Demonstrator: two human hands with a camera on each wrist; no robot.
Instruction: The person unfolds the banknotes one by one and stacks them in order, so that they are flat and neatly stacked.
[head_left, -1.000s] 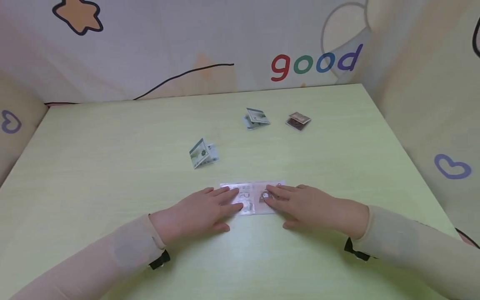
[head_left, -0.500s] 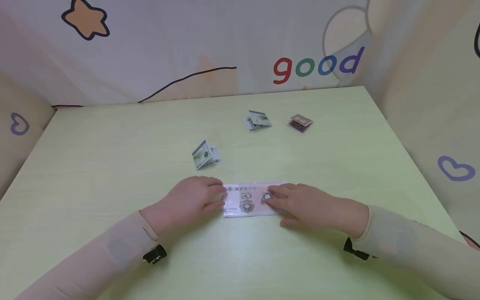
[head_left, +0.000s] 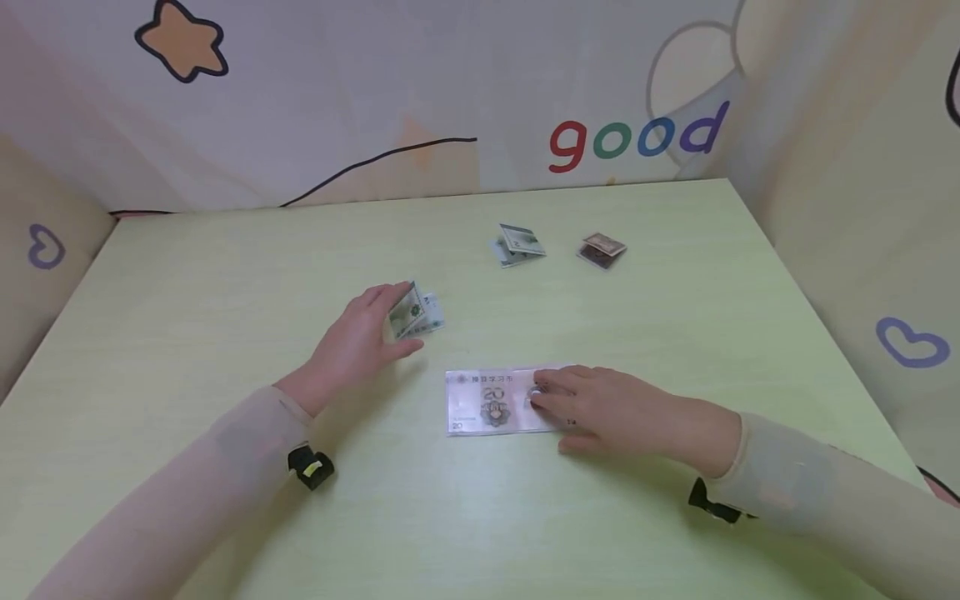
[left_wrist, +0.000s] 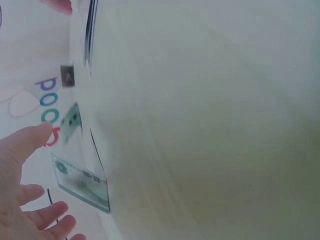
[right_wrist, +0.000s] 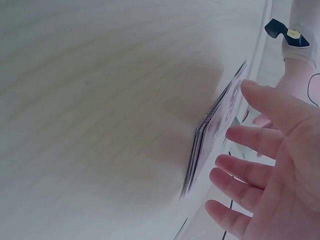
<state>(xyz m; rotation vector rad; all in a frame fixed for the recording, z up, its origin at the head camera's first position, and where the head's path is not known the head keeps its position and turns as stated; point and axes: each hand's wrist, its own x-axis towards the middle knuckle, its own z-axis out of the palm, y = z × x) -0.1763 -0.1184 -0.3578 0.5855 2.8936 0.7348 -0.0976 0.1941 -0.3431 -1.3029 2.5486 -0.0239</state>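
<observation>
My left hand (head_left: 351, 340) reaches around the near folded green play banknote (head_left: 409, 312), fingers behind its left side and thumb in front. In the left wrist view, that creased note (left_wrist: 82, 186) stands up like a tent, with space between it and the spread fingers. A small stack of pinkish play banknotes (head_left: 471, 410), marked 20, lies flat in front of me. My right hand (head_left: 618, 410) is over its right end with fingers extended, hiding that end. The right wrist view shows the stack (right_wrist: 212, 132) edge-on, several layers thick and slightly bent at the middle.
Farther back on the pale green table (head_left: 225, 275) stand another folded green banknote (head_left: 519, 244) and a folded brown banknote (head_left: 602, 249). A printed cloth (head_left: 337, 92) rises behind the table's back edge, with more cloth along both sides.
My left hand has left the pink banknotes, passing their left end, and moved forward and left to the near green note. My right hand has stayed at the stack's right end.
</observation>
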